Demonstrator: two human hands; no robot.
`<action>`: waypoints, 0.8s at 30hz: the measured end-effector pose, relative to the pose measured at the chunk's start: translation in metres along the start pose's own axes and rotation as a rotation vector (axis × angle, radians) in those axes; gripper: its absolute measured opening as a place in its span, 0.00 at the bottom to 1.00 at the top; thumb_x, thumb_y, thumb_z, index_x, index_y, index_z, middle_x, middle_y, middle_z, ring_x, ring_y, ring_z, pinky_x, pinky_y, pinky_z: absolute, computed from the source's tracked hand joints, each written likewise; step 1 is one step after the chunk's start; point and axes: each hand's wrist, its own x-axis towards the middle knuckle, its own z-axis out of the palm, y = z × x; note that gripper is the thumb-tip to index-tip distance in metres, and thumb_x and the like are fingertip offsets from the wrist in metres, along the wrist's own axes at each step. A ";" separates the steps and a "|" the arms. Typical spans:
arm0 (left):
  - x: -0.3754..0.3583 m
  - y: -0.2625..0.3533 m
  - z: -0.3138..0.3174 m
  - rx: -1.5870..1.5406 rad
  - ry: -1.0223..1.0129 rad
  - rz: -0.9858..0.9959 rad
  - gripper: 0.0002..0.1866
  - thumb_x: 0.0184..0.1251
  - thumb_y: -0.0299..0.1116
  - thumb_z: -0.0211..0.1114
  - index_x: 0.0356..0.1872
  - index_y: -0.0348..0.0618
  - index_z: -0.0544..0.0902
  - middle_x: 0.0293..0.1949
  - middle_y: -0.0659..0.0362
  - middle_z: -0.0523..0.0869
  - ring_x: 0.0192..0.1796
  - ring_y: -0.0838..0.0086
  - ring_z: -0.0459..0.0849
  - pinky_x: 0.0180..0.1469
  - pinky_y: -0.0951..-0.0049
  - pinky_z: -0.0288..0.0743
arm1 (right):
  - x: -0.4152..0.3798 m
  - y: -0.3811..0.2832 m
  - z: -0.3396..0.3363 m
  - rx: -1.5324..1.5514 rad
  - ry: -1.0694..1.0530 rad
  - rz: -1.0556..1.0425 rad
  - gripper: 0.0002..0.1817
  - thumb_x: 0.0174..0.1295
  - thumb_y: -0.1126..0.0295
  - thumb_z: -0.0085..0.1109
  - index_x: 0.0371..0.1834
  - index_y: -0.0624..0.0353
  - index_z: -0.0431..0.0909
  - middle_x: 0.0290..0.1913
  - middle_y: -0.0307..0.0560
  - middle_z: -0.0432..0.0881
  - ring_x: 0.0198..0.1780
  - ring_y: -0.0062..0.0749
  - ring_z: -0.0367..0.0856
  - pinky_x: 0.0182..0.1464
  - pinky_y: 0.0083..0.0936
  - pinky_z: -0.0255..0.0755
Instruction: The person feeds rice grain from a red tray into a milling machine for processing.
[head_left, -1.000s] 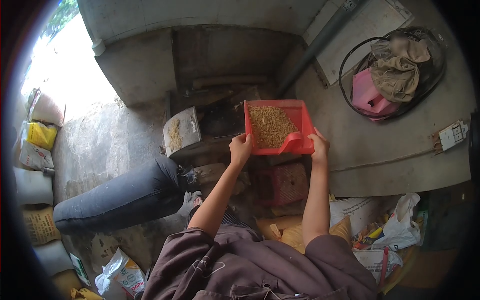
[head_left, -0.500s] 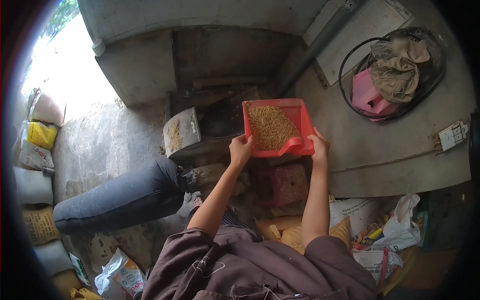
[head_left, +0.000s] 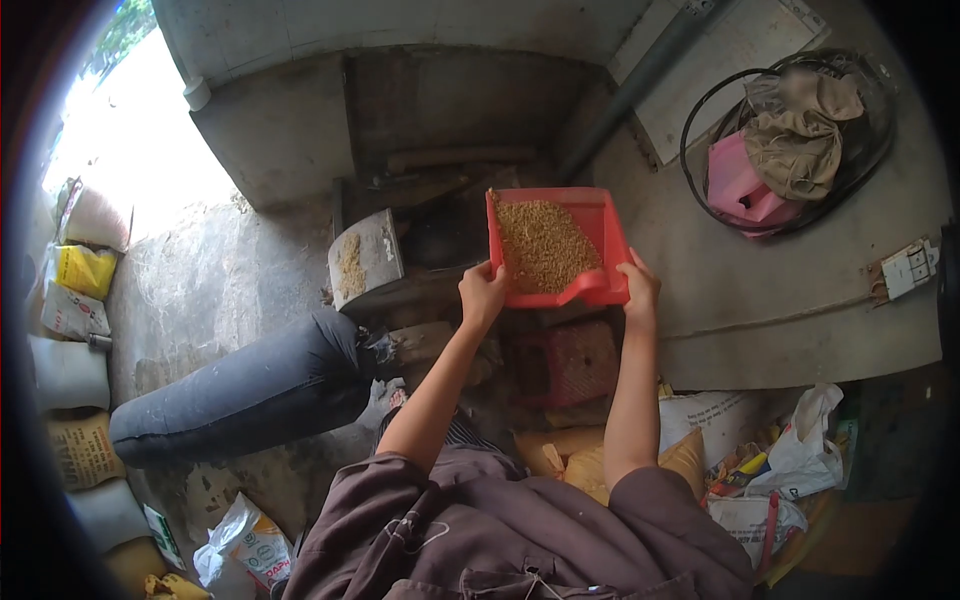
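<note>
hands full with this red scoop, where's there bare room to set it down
The widest bare patch is the grey floor at left, between the sacks along the left edge and the long dark blue bundle. A smaller one lies between that bundle and the printed bag at lower left. Lower right is crowded with yellow sacks and white bags.

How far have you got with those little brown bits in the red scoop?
Looks done: the red scoop is loaded with a heap of brown bits. In hand: the left hand and right hand grip its two sides. Probably left to do: emptying it, since the heap lies inside; where it goes, I can't tell.
</note>
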 end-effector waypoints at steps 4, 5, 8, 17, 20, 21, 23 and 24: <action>0.000 0.005 -0.003 0.079 -0.025 -0.023 0.16 0.56 0.36 0.58 0.40 0.34 0.81 0.28 0.45 0.84 0.36 0.61 0.85 0.39 0.68 0.74 | 0.004 -0.007 0.006 -0.069 0.015 0.004 0.28 0.45 0.84 0.54 0.56 0.67 0.71 0.44 0.50 0.78 0.39 0.29 0.78 0.42 0.22 0.73; 0.001 0.003 -0.003 0.080 -0.024 -0.025 0.16 0.56 0.36 0.58 0.40 0.34 0.81 0.28 0.45 0.84 0.36 0.61 0.85 0.39 0.68 0.74 | 0.001 -0.007 0.006 -0.048 -0.009 0.018 0.29 0.46 0.84 0.54 0.57 0.67 0.70 0.46 0.50 0.78 0.40 0.29 0.78 0.43 0.22 0.73; 0.000 -0.007 0.003 -0.015 0.045 0.049 0.15 0.56 0.36 0.58 0.39 0.34 0.81 0.29 0.45 0.84 0.36 0.60 0.85 0.39 0.68 0.74 | -0.007 -0.009 0.010 -0.040 0.026 0.031 0.28 0.46 0.85 0.54 0.56 0.67 0.71 0.46 0.51 0.78 0.39 0.29 0.78 0.43 0.22 0.73; -0.001 0.001 -0.002 0.025 0.053 0.050 0.15 0.56 0.35 0.58 0.40 0.34 0.81 0.28 0.45 0.84 0.35 0.61 0.85 0.38 0.68 0.75 | -0.010 -0.001 0.008 -0.056 0.007 -0.004 0.27 0.47 0.82 0.53 0.56 0.64 0.71 0.44 0.50 0.79 0.39 0.29 0.78 0.41 0.23 0.73; -0.002 -0.003 -0.002 0.032 0.023 0.066 0.15 0.56 0.35 0.58 0.40 0.34 0.81 0.27 0.46 0.84 0.33 0.62 0.85 0.37 0.69 0.75 | -0.013 -0.002 0.006 0.012 -0.002 0.011 0.27 0.48 0.83 0.53 0.57 0.64 0.71 0.44 0.51 0.79 0.38 0.29 0.78 0.41 0.23 0.73; -0.002 -0.002 -0.002 -0.006 0.045 0.085 0.16 0.55 0.36 0.59 0.39 0.34 0.81 0.27 0.47 0.84 0.33 0.62 0.85 0.37 0.69 0.75 | -0.013 -0.003 0.007 0.011 -0.002 0.013 0.27 0.48 0.83 0.53 0.57 0.64 0.71 0.44 0.51 0.79 0.38 0.29 0.78 0.41 0.23 0.73; 0.001 -0.001 -0.001 -0.045 0.063 0.105 0.16 0.55 0.36 0.59 0.39 0.34 0.82 0.26 0.48 0.84 0.32 0.63 0.85 0.37 0.69 0.75 | -0.014 -0.005 0.008 -0.013 0.035 0.000 0.27 0.47 0.83 0.53 0.56 0.63 0.72 0.43 0.50 0.79 0.38 0.28 0.78 0.41 0.23 0.73; 0.002 0.005 -0.003 -0.036 -0.006 -0.025 0.16 0.54 0.37 0.61 0.37 0.34 0.82 0.26 0.49 0.84 0.32 0.64 0.85 0.37 0.69 0.75 | -0.012 -0.007 0.006 -0.013 0.039 -0.001 0.27 0.47 0.83 0.53 0.56 0.63 0.72 0.43 0.50 0.79 0.38 0.28 0.78 0.41 0.23 0.73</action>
